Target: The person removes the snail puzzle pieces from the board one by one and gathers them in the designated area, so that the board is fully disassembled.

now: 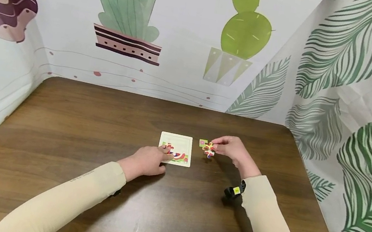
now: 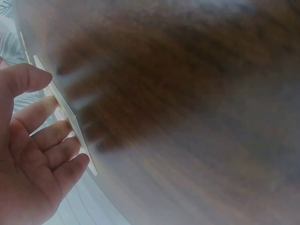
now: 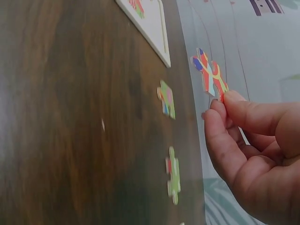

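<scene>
- I see the right hand (image 1: 233,148), fingers pinching a flat, knobbed jigsaw piece (image 3: 207,75).
- Left hand (image 1: 149,160), fingers apart, touches the square white puzzle tray (image 1: 180,143).
- Tabletop (image 1: 98,118): brown, wood-grained.

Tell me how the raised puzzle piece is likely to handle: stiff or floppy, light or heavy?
The puzzle piece is probably stiff: pinched near one end in the right grip, it sticks out with no visible sag. It looks thin, so it is likely light. Its knobs and notches might snag if slid flat.
</scene>
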Demonstrator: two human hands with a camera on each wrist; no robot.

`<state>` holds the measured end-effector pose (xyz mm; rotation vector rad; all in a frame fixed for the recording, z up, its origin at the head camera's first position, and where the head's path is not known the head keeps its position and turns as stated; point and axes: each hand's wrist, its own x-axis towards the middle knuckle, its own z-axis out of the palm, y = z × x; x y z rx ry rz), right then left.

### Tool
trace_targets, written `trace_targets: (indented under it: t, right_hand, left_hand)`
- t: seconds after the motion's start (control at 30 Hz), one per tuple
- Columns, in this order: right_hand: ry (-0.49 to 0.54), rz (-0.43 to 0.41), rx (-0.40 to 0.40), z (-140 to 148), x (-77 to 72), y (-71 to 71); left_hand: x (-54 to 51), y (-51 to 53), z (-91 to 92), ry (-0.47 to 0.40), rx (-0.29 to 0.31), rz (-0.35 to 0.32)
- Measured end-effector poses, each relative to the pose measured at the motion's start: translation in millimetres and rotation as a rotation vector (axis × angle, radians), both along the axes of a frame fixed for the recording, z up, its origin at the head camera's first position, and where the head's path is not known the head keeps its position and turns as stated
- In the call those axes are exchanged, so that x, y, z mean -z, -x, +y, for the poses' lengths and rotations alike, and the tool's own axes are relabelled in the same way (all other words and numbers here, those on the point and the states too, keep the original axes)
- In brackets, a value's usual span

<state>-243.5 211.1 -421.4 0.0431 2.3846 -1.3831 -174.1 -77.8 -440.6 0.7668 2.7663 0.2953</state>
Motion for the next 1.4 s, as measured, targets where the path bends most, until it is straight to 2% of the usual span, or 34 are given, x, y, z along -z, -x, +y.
trace_targets:
  t: [0.33, 0.6, 0.9, 1.13, 1.4]
  right_hand:
    - [-0.022, -0.015, -0.005, 20.5, -5.8, -4.6]
    - [-0.006, -0.057, 0.033, 31.4, 0.9, -7.3]
    - [-0.061, -0.039, 0.02, 40.9, 10.9, -7.1]
    - [-0.099, -0.037, 0.004, 44.8, 13.4, -7.6]
    - [-0.119, -0.04, 0.002, 45.9, 15.8, -4.9]
  left_hand:
    - [-2.3, -0.4, 0.4, -0.006, -0.01, -0.022]
    - [-1.0, -0.7, 0.3, 0.004, -0.005, -0.01]
    - [-1.0, -0.7, -0.1, -0.003, 0.0, -0.009]
    - [-1.3, -0.3, -0.7, 0.004, 0.005, -0.031]
    - [-2.3, -0.7, 0.8, 0.002, -0.012, -0.022]
